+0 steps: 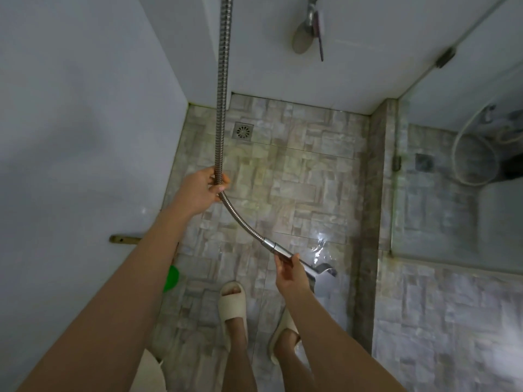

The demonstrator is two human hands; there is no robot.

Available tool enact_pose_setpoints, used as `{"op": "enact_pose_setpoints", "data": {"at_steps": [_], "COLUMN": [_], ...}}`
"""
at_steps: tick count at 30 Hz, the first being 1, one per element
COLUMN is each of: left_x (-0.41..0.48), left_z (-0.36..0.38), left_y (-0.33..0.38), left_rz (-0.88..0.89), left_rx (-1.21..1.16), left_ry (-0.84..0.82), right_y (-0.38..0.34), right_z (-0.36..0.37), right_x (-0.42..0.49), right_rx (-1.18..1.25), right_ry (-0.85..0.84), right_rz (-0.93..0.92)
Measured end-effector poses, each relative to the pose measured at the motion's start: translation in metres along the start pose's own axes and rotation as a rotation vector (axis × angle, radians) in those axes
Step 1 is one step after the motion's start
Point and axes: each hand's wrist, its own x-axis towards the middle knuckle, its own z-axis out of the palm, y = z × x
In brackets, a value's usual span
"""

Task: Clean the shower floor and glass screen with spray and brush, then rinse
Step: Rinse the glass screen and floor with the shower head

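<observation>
Two bare forearms reach out from the bottom edge, over feet in cream rubber slippers [232, 302] that stand on the stone-patterned tile shower floor [311, 171]. The left hand [204, 189] is curled round the ribbed metal shower hose [222, 108]. Its thumb and fingers are closed on the hose at the point where it stops hanging straight down from above and bends toward the right. The right hand [289, 271], lower and nearer the body, grips the handle of the chrome handheld shower head [325, 270]. Its fingers wrap the handle just past the hose coupling, and the head points down and to the right, close above the floor (whether water runs from it is hard to tell). Wet glints show on the tiles just beyond the head. A square metal floor drain [243, 131] sits near the far left corner, behind the hose. Along the right side, past a raised tiled kerb [373, 193], stands the clear glass screen [452, 210], well apart from both hands. High on the far white wall hangs a chrome fitting [307, 32] with a dark pink flat item beside it. A round green object [172, 278] peeks out from behind the left forearm, by the left wall.
</observation>
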Motion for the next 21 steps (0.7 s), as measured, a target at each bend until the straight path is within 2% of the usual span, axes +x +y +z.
{"op": "enact_pose_setpoints", "data": {"at_steps": [2,6,8,18,21], "left_x": [-0.003,-0.003,0.016,0.025,0.030], "left_z": [0.000,-0.003,-0.035,-0.040,-0.038], "left_y": [0.001,0.002,-0.011,-0.014,-0.008], "left_rz": [0.018,0.038,0.019,-0.038,-0.067], "left_rx": [0.011,0.026,0.034,0.048,-0.097], "left_ry": [0.007,0.002,0.054,0.055,0.078], "right_y": [-0.004,-0.014,0.000,-0.020,-0.024], "right_z": [0.002,0.013,0.055,0.085,0.090], "right_x": [0.004,0.002,0.000,0.005,0.006], "right_rx": [0.045,0.059,0.020,0.013,-0.049], "right_ry": [0.012,-0.067,-0.061,-0.124,-0.139], "right_rz": [0.033,-0.014,-0.022,-0.088,-0.085]}}
